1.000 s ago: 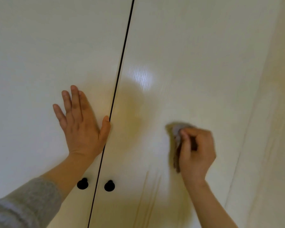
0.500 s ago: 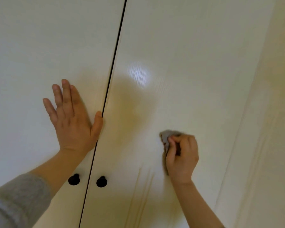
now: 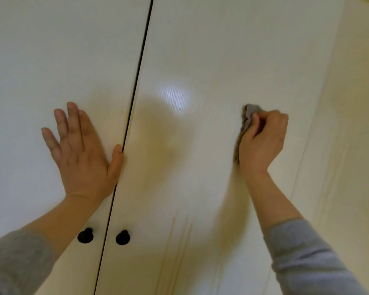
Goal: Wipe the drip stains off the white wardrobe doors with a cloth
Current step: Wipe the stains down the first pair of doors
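Right of the door seam [image 3: 140, 71], on the right door [image 3: 211, 50], the right hand [image 3: 263, 141] curls tight round a bunched grey cloth [image 3: 249, 116] and presses it to the surface, probably to rub with force. Left of the seam the left hand [image 3: 81, 154] lies flat, fingers straight, holding nothing, apparently steadying the left door [image 3: 41, 50]. The cloth's long axis runs up the door, free end topmost; drip stains [image 3: 179, 241] run lower, nearer the seam.
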Available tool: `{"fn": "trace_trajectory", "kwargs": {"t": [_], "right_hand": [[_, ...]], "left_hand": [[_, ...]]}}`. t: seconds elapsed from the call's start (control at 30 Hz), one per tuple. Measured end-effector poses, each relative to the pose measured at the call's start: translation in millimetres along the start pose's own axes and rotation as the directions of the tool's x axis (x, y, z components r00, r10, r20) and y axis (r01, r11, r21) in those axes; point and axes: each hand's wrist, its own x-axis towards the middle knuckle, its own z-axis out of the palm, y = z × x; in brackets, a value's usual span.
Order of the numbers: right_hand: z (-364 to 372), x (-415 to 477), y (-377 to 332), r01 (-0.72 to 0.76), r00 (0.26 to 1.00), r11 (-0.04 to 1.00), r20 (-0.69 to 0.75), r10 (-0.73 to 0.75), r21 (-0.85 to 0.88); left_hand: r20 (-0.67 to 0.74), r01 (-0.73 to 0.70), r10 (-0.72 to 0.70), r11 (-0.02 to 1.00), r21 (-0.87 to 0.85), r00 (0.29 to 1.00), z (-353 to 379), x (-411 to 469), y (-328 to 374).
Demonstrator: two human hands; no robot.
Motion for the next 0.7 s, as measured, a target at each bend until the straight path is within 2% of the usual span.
{"fn": "trace_trajectory", "kwargs": {"t": [0.1, 0.23, 0.3, 0.37, 0.47, 0.57, 0.7], "right_hand": [[-13.5, -64.4, 19.2, 0.016, 1.000, 1.000, 0.014, -0.016, -0.019], [-53.4, -144.2, 43.1, 0.033, 0.983, 0.998, 0.185, -0.021, -0.062], [-67.7, -151.1, 43.5, 0.009, 0.973, 0.998, 0.233, 0.008, -0.070], [-70.8, -125.8, 38.4, -0.044, 0.980, 0.998, 0.192, 0.053, -0.055], [-57.5, -50.4, 30.1, -0.107, 0.994, 0.993, 0.008, 0.107, -0.050], [-33.9, 10.7, 27.1, -0.131, 0.991, 0.986, -0.017, 0.130, -0.105], [-18.3, -12.2, 37.7, -0.153, 0.986, 0.982, -0.078, 0.145, -0.115]], "left_hand": [[-0.001, -0.004, 0.004, 1.000, 0.004, 1.000, 0.1, 0.4, 0.0], [0.015, 0.000, 0.000, 1.000, 0.008, 1.000, -1.7, 0.1, 0.2], [0.021, 0.003, -0.003, 1.000, 0.004, 1.000, -2.1, 0.2, 1.2], [0.020, 0.000, 0.000, 1.000, 0.005, 1.000, -2.7, -1.1, 1.1], [0.019, -0.009, 0.009, 1.000, -0.002, 1.000, -2.2, -2.1, -0.2], [0.007, -0.010, 0.010, 1.000, -0.009, 1.000, -1.8, -1.4, 0.1], [-0.006, -0.015, 0.015, 1.000, -0.008, 1.000, -0.2, -0.8, -1.3]]}}
